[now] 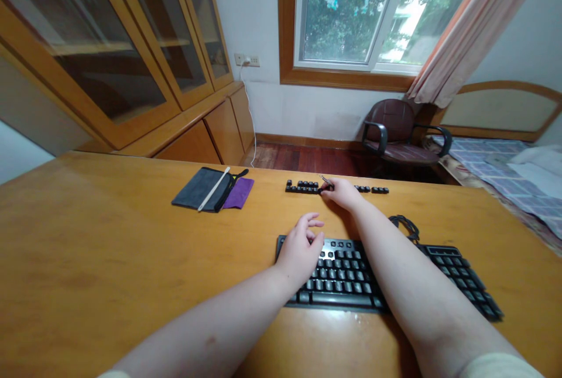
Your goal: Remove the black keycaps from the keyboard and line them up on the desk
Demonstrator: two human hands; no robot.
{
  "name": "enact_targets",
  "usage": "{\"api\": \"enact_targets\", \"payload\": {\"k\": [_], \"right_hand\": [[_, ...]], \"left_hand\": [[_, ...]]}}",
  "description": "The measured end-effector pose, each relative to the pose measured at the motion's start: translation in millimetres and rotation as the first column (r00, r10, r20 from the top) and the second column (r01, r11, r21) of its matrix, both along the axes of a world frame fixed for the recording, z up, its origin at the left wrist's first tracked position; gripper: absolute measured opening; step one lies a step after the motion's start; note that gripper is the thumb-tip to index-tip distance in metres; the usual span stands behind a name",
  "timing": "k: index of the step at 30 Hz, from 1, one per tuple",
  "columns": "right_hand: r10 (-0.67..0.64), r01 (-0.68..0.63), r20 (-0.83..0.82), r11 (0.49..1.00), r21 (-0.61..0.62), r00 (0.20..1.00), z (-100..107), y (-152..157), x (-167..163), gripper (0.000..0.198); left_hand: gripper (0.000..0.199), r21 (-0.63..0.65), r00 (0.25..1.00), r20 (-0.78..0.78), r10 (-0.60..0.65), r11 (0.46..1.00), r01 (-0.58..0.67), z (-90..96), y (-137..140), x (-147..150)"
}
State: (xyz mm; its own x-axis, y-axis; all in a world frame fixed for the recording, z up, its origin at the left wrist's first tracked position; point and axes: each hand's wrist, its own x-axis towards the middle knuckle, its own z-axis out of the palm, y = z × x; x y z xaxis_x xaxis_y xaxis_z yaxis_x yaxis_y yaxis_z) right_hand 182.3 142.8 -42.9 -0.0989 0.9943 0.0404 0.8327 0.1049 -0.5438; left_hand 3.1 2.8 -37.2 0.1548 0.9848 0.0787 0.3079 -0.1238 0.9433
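Note:
My right hand (pixel 340 194) reaches to the far part of the desk, fingers pinched among the loose black keycaps (pixel 302 187). A thin metal tool (pixel 325 181) pokes out from its fingertips; whether a keycap is also pinched there I cannot tell. Over the upper left of a black keyboard (pixel 338 298) hovers my left hand (pixel 304 244), its fingers loosely curved and apart, holding nothing. Along the keyboard's upper rows, several key positions show bare mounts without caps. My right forearm hides part of the keyboard between its main block and number pad.
On the left of the wooden desk (pixel 109 237) lie a dark grey pouch (pixel 197 186), a pale stick (pixel 214 189) and a purple cloth (pixel 239 193). A coiled black cable (pixel 406 227) sits behind the keyboard. Beyond the desk stands an office chair (pixel 393 123).

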Motion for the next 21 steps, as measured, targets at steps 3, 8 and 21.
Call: {"api": "enact_targets", "payload": {"k": [3,8,21], "right_hand": [[0.003,-0.003,0.014,1.000,-0.001,1.000,0.3,0.0,0.0,0.020],[0.004,-0.004,0.017,1.000,0.021,1.000,-0.8,1.4,1.8,0.020],[0.109,-0.001,-0.225,0.902,0.432,0.968,50.6,-26.1,-3.1,0.034]], "left_hand": [[0.038,0.003,1.000,0.000,-0.006,1.000,0.006,-0.7,-0.3,-0.3],[0.036,0.007,1.000,-0.006,0.006,1.000,-0.006,2.0,-1.5,-0.7],[0.017,0.091,0.966,-0.229,-0.119,0.986,0.143,7.7,-1.7,-1.0]]}}
